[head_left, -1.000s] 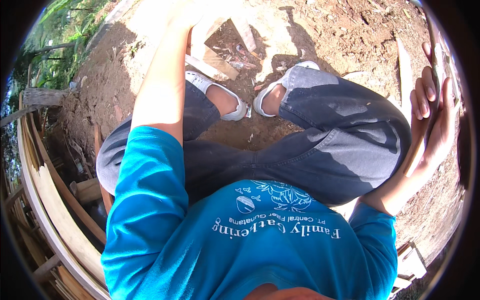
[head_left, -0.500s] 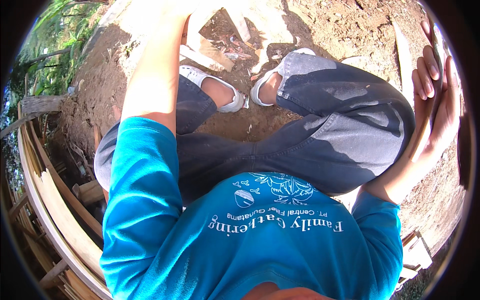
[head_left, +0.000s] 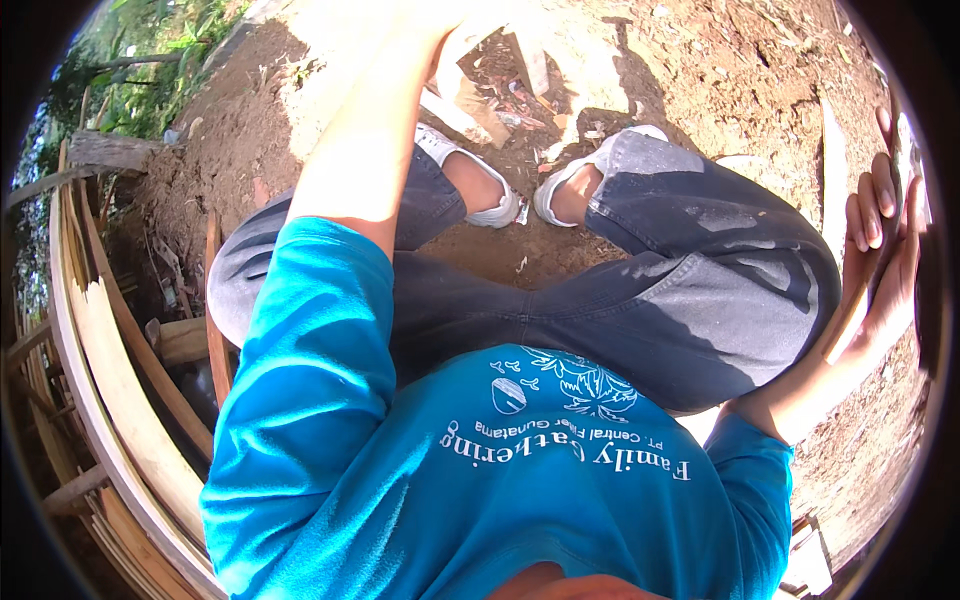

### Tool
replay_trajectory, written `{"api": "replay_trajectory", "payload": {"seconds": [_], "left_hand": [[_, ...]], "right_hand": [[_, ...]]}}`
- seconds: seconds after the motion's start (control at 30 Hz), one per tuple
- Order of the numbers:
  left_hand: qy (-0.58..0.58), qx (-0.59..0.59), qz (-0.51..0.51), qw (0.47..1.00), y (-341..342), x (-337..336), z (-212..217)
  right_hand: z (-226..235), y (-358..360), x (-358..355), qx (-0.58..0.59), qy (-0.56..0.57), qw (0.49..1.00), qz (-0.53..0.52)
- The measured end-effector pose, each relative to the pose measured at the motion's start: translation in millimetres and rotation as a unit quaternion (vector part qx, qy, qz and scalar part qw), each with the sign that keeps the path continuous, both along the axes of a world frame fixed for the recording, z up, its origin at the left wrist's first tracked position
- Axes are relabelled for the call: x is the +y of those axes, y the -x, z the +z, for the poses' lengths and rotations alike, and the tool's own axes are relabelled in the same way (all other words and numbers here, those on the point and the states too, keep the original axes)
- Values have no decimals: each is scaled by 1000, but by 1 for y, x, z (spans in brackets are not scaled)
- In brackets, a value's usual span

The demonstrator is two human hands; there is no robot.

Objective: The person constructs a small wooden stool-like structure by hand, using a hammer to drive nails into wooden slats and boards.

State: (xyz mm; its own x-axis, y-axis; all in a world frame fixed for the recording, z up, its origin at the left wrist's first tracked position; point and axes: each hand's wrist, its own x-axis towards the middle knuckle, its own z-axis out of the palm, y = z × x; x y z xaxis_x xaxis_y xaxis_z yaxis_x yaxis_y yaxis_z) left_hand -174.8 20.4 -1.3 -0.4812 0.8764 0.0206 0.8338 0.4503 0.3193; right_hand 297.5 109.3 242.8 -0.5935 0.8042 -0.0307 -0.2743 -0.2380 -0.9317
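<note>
My left forearm reaches up to the top edge, where my left hand [head_left: 428, 14] is washed out by glare. Its fingers cannot be made out, nor can anything in them. Close to it are pale wood pieces [head_left: 481, 112] on the ground. At the far right, my right hand [head_left: 893, 305] has its fingers curled on a long thin strip [head_left: 848, 325], wood-coloured at the wrist end and dark along the fingers. The strip stands steeply beside my knee, and the picture's rim cuts off part of the hand.
My bent legs [head_left: 700, 285] and white shoes [head_left: 490, 213] frame brown soil [head_left: 470, 260]. Long split wood strips [head_left: 120, 370] lie at the left, with a grey log end [head_left: 115, 150] above them. A pale board [head_left: 834, 165] lies beyond my right knee.
The view has shifted slightly, so my legs and the ground appear farther right. My left forearm has also moved right at the top. The right hand keeps its hold on the strip.
</note>
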Motion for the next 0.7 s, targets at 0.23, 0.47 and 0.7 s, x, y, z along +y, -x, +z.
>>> {"api": "replay_trajectory", "payload": {"seconds": [0.23,0.47,0.7], "left_hand": [[-191,9,33,981,-133,15,0],[-294,-136,138,936,-225,-57,-39],[-208,-441,333,807,-150,9,-94]], "right_hand": [[3,7,-15,-155,-77,970,-170],[-13,-12,10,-97,-8,992,-79],[-4,-10,2,-33,-8,999,-37]]}}
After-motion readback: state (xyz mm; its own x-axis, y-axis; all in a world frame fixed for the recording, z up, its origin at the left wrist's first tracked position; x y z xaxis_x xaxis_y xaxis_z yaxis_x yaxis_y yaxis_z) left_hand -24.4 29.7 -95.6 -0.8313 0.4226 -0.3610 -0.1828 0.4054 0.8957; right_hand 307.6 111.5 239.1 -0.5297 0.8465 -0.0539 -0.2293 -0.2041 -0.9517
